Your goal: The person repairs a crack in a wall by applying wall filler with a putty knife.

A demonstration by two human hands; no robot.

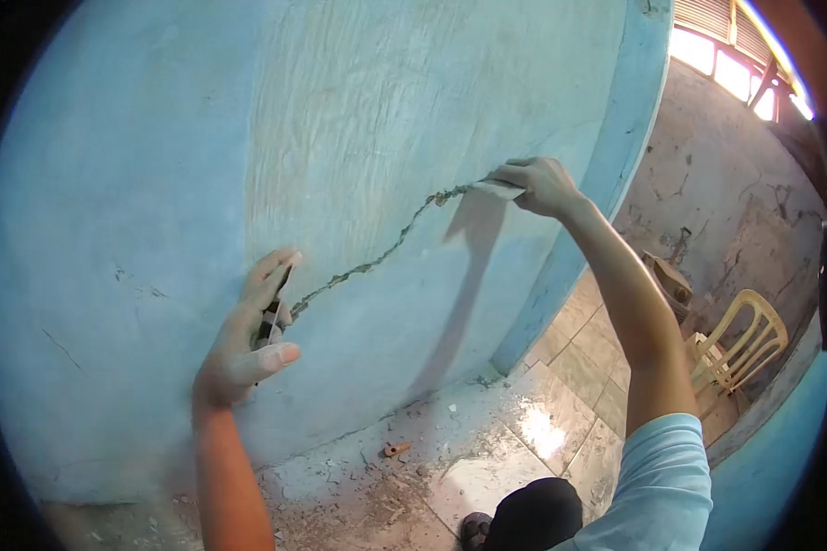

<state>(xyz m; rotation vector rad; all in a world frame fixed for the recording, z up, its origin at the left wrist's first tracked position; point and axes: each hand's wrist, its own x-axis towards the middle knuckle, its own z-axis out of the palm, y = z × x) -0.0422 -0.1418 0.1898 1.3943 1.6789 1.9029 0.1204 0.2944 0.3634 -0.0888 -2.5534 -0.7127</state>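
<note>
A jagged crack (377, 262) runs diagonally up the blue wall (358, 119), its edges chipped open. At its upper right end, my right hand (544, 186) grips a thin, pale, flat scraper (498, 189) whose edge meets the wall at the crack. Lower down, my left hand (248, 335) is against the wall beside the crack's lower left end. A narrow dark-and-light flat tool (271, 317) is held between its thumb and fingers; its exact kind is hard to make out.
Rubble and dust lie along the wall's foot, with a small orange piece (397, 450) among them. A shoe (474, 530) stands on the tiled floor (560, 432). At right are a plastic chair (749, 340), the wall's edge (606, 184) and a stained grey wall (708, 156).
</note>
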